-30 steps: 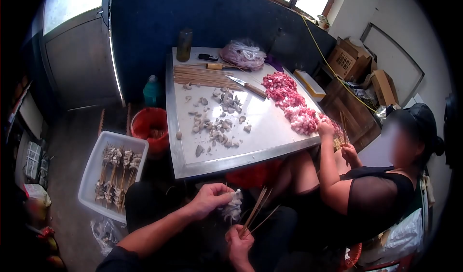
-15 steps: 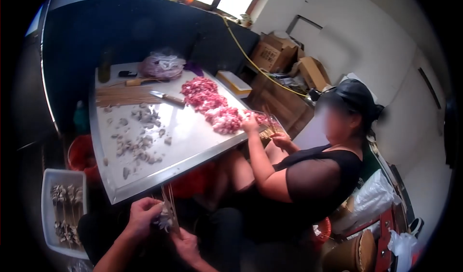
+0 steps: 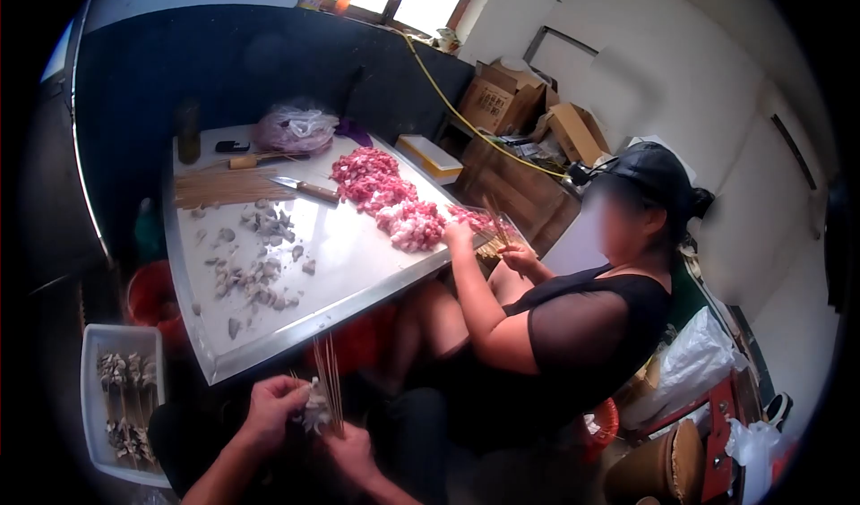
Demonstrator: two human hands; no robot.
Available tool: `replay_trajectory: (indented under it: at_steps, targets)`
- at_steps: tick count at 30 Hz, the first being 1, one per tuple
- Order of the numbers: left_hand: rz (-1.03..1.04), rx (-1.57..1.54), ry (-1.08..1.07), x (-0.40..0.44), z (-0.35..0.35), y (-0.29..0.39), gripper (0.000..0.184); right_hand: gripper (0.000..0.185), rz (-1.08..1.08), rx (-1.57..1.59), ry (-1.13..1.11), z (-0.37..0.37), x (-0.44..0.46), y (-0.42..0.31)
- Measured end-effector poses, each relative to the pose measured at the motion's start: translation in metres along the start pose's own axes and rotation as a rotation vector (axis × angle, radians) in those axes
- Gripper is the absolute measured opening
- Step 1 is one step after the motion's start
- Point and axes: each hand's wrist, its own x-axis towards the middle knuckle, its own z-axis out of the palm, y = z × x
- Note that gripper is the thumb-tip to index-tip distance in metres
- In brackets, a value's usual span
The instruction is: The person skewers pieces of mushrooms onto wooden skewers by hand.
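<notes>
Below the table's front edge, my left hand is closed, thumb and fingertips pinched on a greyish piece of meat. My right hand, to its right and lower, is wrapped round the lower part of several thin wooden skewers whose tips point up. Pale grey meat pieces bunch between the two hands, against the skewers. Which skewer runs through them I cannot tell. Loose grey meat pieces lie scattered on the white table.
A knife, a bundle of skewers and red meat heaps lie on the table. At right, a co-worker handles meat and skewers. A white bin with filled skewers stands at lower left, near a red bucket.
Both hands sit slightly lower in view, and the skewers in my right hand appear more fanned out. The grey pieces show more clearly between my hands. The view has shifted a little.
</notes>
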Motion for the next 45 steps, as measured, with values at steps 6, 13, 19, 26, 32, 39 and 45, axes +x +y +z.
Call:
replay_trajectory:
  at_steps: [6, 13, 19, 26, 32, 39, 45]
  targets:
    - [0.091, -0.040, 0.039, 0.006, -0.012, 0.011, 0.016, 0.023, -0.101, -0.111, -0.034, 0.006, 0.004, -0.021]
    - [-0.003, 0.026, -0.087, 0.001, -0.009, 0.000, 0.019, 0.022, -0.181, -0.144, 0.057, 0.003, 0.000, 0.008]
    - [0.080, 0.094, -0.097, 0.004, 0.003, -0.005, 0.024, 0.011, -0.005, 0.099, 0.105, 0.000, -0.002, 0.011]
    - [0.204, 0.290, -0.166, 0.005, -0.003, -0.003, 0.034, 0.010, 0.114, 0.302, 0.132, 0.016, -0.009, 0.006]
    - [0.120, 0.340, -0.171, 0.007, 0.003, -0.012, 0.032, 0.011, 0.096, 0.326, 0.115, 0.015, -0.015, 0.029]
    - [0.124, 0.293, -0.155, 0.007, 0.000, -0.007, 0.030, 0.017, 0.082, 0.286, 0.094, 0.016, -0.022, 0.040]
    - [0.156, 0.317, -0.102, 0.004, -0.007, 0.008, 0.029, 0.019, 0.042, 0.266, 0.044, 0.014, -0.031, 0.045]
